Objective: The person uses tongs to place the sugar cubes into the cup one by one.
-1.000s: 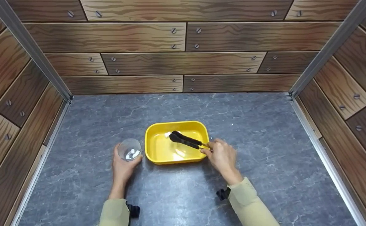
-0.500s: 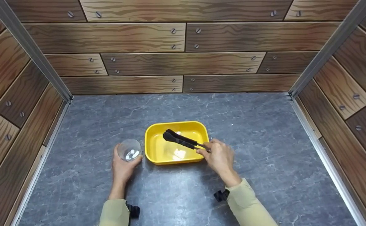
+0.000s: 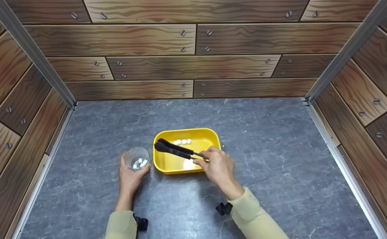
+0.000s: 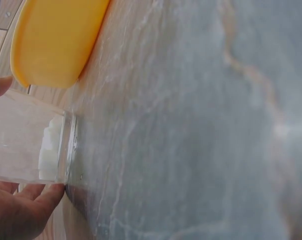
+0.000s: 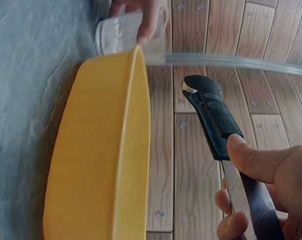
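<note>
My left hand (image 3: pixel 130 177) grips a clear cup (image 3: pixel 137 153) standing on the floor, with several white pieces (image 3: pixel 140 162) at its bottom. Just right of the cup is the yellow tray (image 3: pixel 177 171); a few white pieces (image 3: pixel 184 141) lie inside by its back wall. My right hand (image 3: pixel 218 166) holds black-tipped tongs (image 3: pixel 175 149) above the tray, their tips over its left rim. In the right wrist view, something white (image 5: pixel 189 88) is pinched between the tips of the tongs (image 5: pixel 211 107), which are raised above the tray (image 5: pixel 91 150).
Grey marbled flooring (image 3: pixel 279 149) surrounds the tray and cup. Wood-patterned walls (image 3: pixel 193 66) stand at the back and both sides, with metal edging (image 3: pixel 341 179) along the right side. A tiny white speck (image 3: pixel 245 131) lies right of the tray.
The tongs and my right hand have moved left, from over the tray's middle to its left rim, uncovering the white pieces in the tray. My left hand and the cup have stayed in place.
</note>
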A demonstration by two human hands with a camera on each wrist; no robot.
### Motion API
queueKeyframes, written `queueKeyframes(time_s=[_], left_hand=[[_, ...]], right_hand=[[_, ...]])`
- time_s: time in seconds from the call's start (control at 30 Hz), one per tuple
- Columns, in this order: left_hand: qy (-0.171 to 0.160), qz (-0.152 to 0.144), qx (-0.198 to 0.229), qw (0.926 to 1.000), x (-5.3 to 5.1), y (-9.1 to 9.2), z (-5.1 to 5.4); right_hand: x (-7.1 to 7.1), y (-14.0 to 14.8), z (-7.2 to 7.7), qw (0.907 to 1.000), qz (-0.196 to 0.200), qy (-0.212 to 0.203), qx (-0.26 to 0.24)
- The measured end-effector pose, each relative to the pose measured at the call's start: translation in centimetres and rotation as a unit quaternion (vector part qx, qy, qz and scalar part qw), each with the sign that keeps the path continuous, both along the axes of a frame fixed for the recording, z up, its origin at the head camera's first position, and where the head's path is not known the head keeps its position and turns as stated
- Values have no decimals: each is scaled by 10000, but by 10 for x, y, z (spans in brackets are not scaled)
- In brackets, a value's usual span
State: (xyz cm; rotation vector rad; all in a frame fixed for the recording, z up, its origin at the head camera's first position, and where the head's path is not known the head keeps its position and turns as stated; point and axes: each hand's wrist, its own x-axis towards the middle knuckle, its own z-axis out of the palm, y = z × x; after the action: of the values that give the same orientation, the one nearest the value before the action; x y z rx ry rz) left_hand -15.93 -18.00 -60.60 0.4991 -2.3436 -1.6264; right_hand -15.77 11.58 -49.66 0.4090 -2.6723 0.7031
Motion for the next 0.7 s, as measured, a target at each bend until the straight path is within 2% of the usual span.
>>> queueKeyframes(time_s=[0.27,0.47,0.7], left_hand=[[-27,-14,20,10000,1,0,1],[-40,-26,-15,10000,1,0,2],[-77,-50,-33,10000,2,-1,2]], right_hand=[[2,-19,8,9994,261,231,-52],[3,-32,9,9971,564,472,-176],[4,-40,5,9962,760,414,-109]])
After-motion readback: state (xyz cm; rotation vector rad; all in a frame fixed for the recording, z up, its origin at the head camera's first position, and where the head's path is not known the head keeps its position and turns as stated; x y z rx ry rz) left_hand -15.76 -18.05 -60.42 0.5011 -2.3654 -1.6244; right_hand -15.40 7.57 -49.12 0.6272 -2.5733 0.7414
